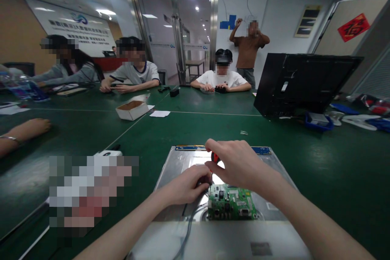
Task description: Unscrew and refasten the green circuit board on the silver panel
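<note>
From here, the green board [233,204] is sitting on the metal panel [176,163], but I can't tell what is left to do. The right hand [240,164] grips a red tool [215,157]; the left hand [191,183] is curled, maybe holding something, I can't tell

Your head camera looks forward and down over the green circuit board [231,202] — close above it, with the glass doors [175,28] far beyond.
</note>
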`<state>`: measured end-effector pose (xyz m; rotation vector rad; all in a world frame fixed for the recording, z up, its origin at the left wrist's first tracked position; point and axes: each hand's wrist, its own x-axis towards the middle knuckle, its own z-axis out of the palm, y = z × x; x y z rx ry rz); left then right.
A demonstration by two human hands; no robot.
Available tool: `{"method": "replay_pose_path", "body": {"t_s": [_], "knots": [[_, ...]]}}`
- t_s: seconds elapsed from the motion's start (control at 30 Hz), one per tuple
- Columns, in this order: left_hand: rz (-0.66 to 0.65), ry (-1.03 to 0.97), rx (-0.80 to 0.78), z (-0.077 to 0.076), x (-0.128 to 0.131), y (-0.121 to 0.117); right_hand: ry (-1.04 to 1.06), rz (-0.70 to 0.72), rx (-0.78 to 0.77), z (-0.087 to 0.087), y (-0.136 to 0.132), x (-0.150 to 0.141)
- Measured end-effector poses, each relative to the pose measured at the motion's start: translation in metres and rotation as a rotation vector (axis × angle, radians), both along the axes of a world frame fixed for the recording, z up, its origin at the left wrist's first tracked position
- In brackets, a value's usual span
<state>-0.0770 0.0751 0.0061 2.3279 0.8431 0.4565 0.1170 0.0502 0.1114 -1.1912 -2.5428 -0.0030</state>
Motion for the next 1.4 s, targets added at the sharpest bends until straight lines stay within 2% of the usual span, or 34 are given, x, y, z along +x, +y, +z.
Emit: {"method": "replay_pose_path", "body": {"t_s": [0.2, 0.57, 0.77, 1.13, 1.4], "knots": [[-0.009, 0.011, -0.016, 0.001, 0.001, 0.000, 0.014, 0.044, -0.075, 0.005, -0.003, 0.003], [-0.019, 0.012, 0.002, 0.003, 0.002, -0.001, -0.084, -0.046, 0.018, 0.003, -0.003, -0.002], [0.023, 0.019, 0.045, 0.002, 0.002, -0.003, -0.121, -0.111, 0.102, -0.002, 0.001, -0.004], [0.008, 0.004, 0.029, -0.001, 0.000, -0.002, -0.081, -0.061, 0.036, 0.001, -0.002, -0.006], [-0.010, 0.011, -0.003, -0.001, 0.000, 0.001, -0.063, 0.035, -0.046, 0.008, -0.002, 0.003]]}}
